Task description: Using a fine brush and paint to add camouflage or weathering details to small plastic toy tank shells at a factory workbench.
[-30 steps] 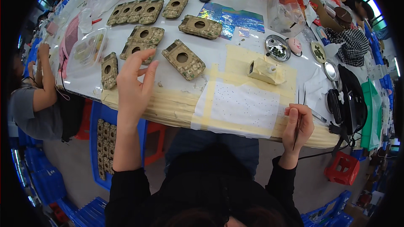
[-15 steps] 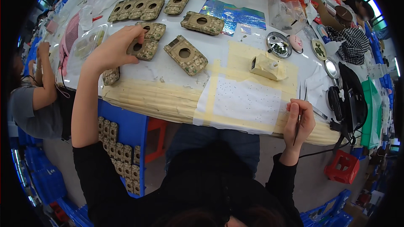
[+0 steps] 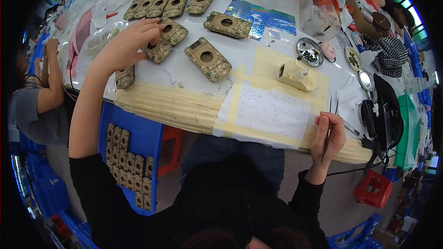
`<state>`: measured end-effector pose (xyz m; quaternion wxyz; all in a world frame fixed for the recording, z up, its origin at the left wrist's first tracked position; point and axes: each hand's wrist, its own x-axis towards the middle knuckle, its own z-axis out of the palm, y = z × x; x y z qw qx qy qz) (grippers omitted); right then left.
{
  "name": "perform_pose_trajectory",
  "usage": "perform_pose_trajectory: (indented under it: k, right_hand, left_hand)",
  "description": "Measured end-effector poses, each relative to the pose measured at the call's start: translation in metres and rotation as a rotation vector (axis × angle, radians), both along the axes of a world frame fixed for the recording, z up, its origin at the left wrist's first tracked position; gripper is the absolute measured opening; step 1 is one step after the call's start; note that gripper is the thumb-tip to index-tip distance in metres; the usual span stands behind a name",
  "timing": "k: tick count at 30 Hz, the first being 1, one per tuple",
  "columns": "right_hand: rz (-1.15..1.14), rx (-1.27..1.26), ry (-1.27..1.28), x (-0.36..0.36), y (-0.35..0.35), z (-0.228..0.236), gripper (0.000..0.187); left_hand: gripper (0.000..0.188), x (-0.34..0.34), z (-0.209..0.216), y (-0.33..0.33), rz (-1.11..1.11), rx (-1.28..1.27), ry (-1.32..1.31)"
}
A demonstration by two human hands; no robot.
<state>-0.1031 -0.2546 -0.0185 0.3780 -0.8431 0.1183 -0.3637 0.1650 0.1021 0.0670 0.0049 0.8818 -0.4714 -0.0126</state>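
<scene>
My left hand (image 3: 127,44) reaches over two camouflage model tank hulls lying side by side. Its fingers are stretched apart; the fingertips rest at the upper hull (image 3: 174,32) and the thumb is by the lower hull (image 3: 160,51). It partly covers both. Another hull (image 3: 124,78) stands near the table edge below my left wrist. A hull with a round hole (image 3: 208,60) lies at an angle to the right. My right hand (image 3: 329,136), at the table's front edge, is closed round dark tweezers (image 3: 327,145), tips pointing away from me.
More hulls (image 3: 176,5) line the back, with one (image 3: 227,24) set crosswise. White cloth with tiny specks (image 3: 267,113) is taped in front, behind it a tape-wrapped block (image 3: 295,76). A metal dish (image 3: 310,51) holds dark green bits. A blue tray of hulls (image 3: 134,143) sits below left.
My left hand's fingers have spread and shifted up over the two hulls, which now lie slightly turned. The whole view has shifted a little. My right hand still holds the tweezers.
</scene>
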Motion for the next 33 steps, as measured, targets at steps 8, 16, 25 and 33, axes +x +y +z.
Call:
perform_pose_trajectory:
  k: [8,16,25,33]
  right_hand:
    - [0.013,0.002,0.001,0.000,-0.001,0.000,0.008]
    - [0.212,0.073,-0.189,-0.006,0.029,0.015,0.035]
    - [0.784,-0.073,-0.114,0.010,0.090,0.045,0.053]
    - [0.631,0.213,-0.294,0.006,0.078,0.045,0.061]
  left_hand:
    - [0.025,-0.006,-0.015,0.021,-0.014,0.072,-0.288]
    - [0.025,-0.081,0.022,-0.003,-0.028,-0.211,-0.211]
    - [0.033,-0.154,0.005,-0.063,-0.434,-0.425,0.274]
    - [0.109,-0.170,-0.054,-0.101,-0.173,-1.371,1.138]
